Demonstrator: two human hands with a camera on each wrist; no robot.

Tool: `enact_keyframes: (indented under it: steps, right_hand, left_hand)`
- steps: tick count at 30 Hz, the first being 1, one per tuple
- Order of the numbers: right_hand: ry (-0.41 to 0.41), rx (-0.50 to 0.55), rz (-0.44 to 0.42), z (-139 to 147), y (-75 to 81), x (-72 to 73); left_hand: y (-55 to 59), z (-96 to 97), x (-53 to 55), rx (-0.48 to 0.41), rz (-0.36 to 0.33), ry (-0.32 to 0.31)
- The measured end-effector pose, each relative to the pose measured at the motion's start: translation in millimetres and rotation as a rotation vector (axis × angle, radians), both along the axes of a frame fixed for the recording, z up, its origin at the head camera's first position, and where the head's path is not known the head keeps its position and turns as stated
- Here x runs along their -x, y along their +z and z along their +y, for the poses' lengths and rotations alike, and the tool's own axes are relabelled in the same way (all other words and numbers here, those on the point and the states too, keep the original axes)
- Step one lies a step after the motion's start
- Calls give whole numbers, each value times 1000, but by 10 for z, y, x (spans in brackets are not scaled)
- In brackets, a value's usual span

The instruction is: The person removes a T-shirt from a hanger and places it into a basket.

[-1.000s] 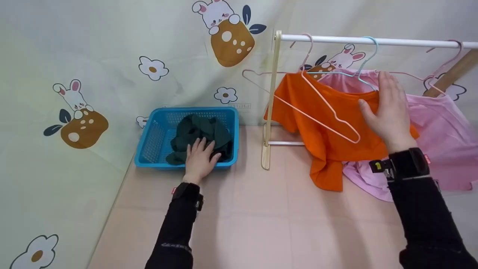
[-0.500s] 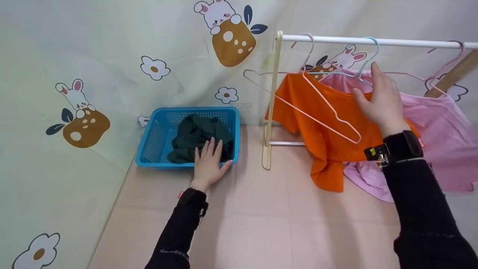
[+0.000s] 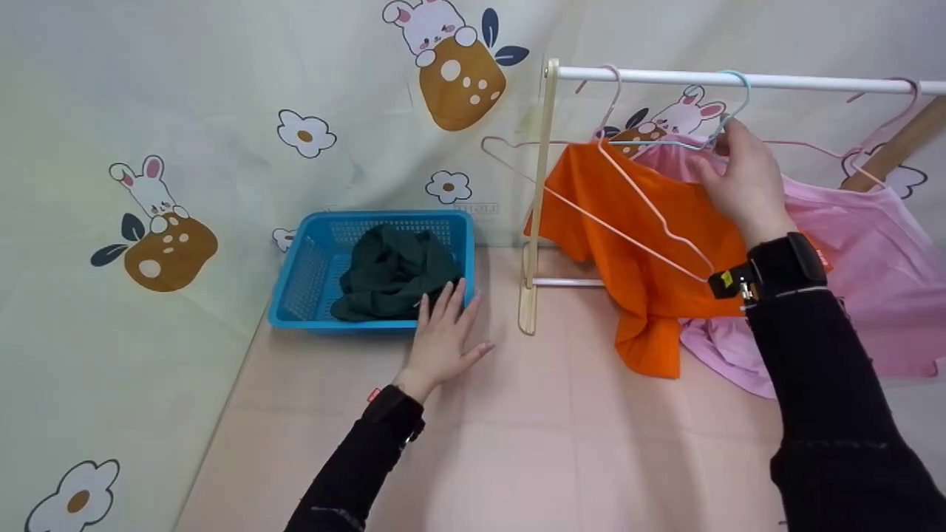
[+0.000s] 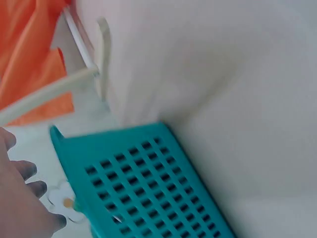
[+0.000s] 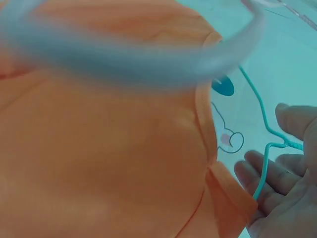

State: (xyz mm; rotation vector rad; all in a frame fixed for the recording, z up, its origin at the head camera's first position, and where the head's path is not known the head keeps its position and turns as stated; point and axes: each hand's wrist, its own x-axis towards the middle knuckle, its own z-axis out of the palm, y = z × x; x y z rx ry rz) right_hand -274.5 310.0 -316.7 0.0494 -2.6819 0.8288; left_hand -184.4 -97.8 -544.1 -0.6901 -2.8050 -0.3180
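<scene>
My right hand (image 3: 746, 181) is at the neck of the turquoise hanger (image 5: 259, 99), its fingers loosely bent behind the wire and the thumb apart from them. From that hanger hangs an orange T-shirt (image 3: 635, 214), partly covered by the hand in the head view. A pink hanger (image 3: 628, 237) slants across the shirt's front. With fingers spread, my left hand (image 3: 443, 340) is at the front right corner of the blue basket (image 3: 369, 325); whether it touches the rim is unclear. Inside the basket lies a crumpled dark green garment (image 3: 399, 273).
A white rail (image 3: 658, 77) on a wooden stand (image 3: 545, 155) carries the hangers. Behind the orange shirt, a pink garment (image 3: 872, 273) hangs at the right. A patterned sheet (image 3: 222, 96) backs the pale pink surface (image 3: 510, 443).
My left hand has moved off the green garment, rightward and towards me, to the basket's corner. My right hand has shifted left and up to the turquoise hanger's neck, its fingers bending.
</scene>
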Motion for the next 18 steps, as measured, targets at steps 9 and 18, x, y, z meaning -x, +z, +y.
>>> enact_keyframes:
  steps: [9, 18]
  right_hand:
    - [-142, 162, -68, -88, 54, 77]
    - [-153, 289, 21, -27, 113, 34]
  left_hand:
    - [9, 201, -225, 50, 15, -115]
    - [-56, 272, -339, 20, 16, -176]
